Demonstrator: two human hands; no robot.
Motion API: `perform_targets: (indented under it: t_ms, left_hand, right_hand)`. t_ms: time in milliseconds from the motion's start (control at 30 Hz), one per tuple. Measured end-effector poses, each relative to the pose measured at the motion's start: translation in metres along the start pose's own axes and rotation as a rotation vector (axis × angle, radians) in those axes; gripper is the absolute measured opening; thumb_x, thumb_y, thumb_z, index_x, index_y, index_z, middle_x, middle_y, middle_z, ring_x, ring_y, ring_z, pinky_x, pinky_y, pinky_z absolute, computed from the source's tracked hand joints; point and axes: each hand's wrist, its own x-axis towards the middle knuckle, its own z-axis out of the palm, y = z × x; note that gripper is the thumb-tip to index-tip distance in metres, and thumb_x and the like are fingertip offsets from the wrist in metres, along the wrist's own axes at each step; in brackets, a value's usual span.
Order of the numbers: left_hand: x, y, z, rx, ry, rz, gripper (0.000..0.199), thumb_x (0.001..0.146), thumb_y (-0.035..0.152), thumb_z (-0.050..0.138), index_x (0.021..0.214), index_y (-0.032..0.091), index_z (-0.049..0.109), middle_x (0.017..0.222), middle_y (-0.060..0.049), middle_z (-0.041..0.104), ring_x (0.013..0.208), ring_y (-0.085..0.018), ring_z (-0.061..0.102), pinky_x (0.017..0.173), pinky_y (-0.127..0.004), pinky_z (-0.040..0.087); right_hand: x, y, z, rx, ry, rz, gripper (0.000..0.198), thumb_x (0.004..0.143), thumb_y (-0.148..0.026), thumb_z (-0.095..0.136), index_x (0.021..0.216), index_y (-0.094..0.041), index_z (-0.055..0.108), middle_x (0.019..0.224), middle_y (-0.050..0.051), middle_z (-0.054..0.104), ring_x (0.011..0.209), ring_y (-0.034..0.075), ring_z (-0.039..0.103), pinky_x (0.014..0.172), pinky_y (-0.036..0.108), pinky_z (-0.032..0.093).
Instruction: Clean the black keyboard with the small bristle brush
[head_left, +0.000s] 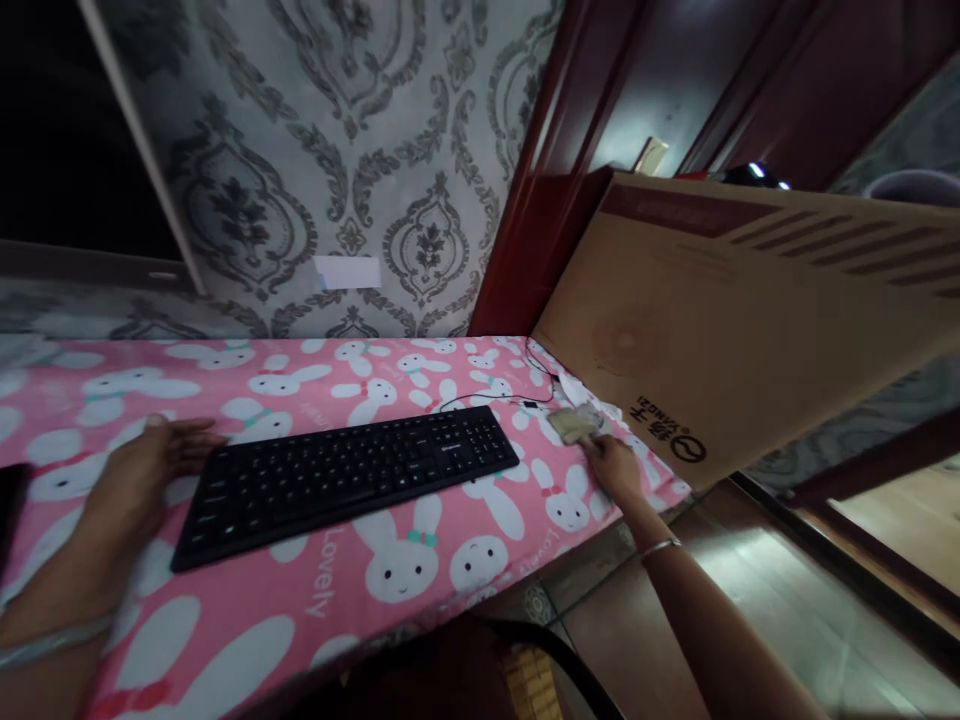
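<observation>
A black keyboard (352,475) lies at a slant on the pink tablecloth with white rabbits (480,565). Beside its left end is my left hand (154,465), its fingers stretched out towards the far left corner and holding nothing. Whether the fingertips touch the keyboard I cannot tell. Past the right end, my right hand (615,468) is closed on the edge of a small flat beige piece (574,425); its kind is not clear. A crumpled clear and white wrapping (600,408) lies right behind that piece.
A thin black cable (480,397) runs behind the keyboard to the right. A large cardboard box (720,320) stands along the table's right side. At the left are a dark screen (82,150) and a black object's edge (11,510). The patterned wall (360,180) rises behind.
</observation>
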Motion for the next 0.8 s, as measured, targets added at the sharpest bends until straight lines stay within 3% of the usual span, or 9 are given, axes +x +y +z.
perform_targets:
  t_ms: [133,300,467,800]
  left_hand:
    - [-0.009,0.001,-0.001,-0.085,0.007,-0.008,0.058,0.077,0.068,0.050,0.097,0.016,0.066,0.077,-0.006,0.070,0.066,-0.019,0.062,0.063,-0.029,0.049]
    - [-0.017,0.002,0.000,-0.123,0.022,0.021,0.070,0.080,0.076,0.038,0.099,0.014,0.066,0.082,-0.007,0.068,0.067,-0.014,0.061,0.063,-0.028,0.049]
    - [-0.016,0.001,0.003,-0.123,0.015,0.014,0.068,0.083,0.074,0.038,0.098,0.013,0.064,0.080,-0.006,0.066,0.065,-0.013,0.059,0.062,-0.027,0.047]
    - [-0.015,-0.003,0.006,-0.140,0.030,0.045,0.078,0.071,0.085,0.040,0.090,0.014,0.065,0.075,-0.008,0.067,0.061,-0.016,0.059,0.058,-0.027,0.042]
  right_hand:
    - [-0.001,0.005,0.004,-0.090,-0.034,-0.004,0.044,0.091,-0.040,0.049,0.114,-0.010,0.070,0.103,0.020,0.073,0.095,0.030,0.068,0.074,0.034,0.048]
    - [-0.001,0.007,0.007,-0.140,-0.056,0.016,0.052,0.089,-0.043,0.048,0.122,-0.008,0.067,0.104,0.023,0.073,0.095,0.034,0.069,0.075,0.039,0.050]
    - [-0.005,0.008,0.010,-0.187,-0.037,-0.021,0.056,0.088,-0.041,0.046,0.127,-0.005,0.064,0.105,0.026,0.071,0.096,0.037,0.068,0.080,0.043,0.051]
    - [-0.014,0.012,0.018,-0.073,0.031,0.091,0.063,0.087,-0.048,0.044,0.130,-0.007,0.064,0.109,0.025,0.070,0.100,0.040,0.066,0.078,0.046,0.051]
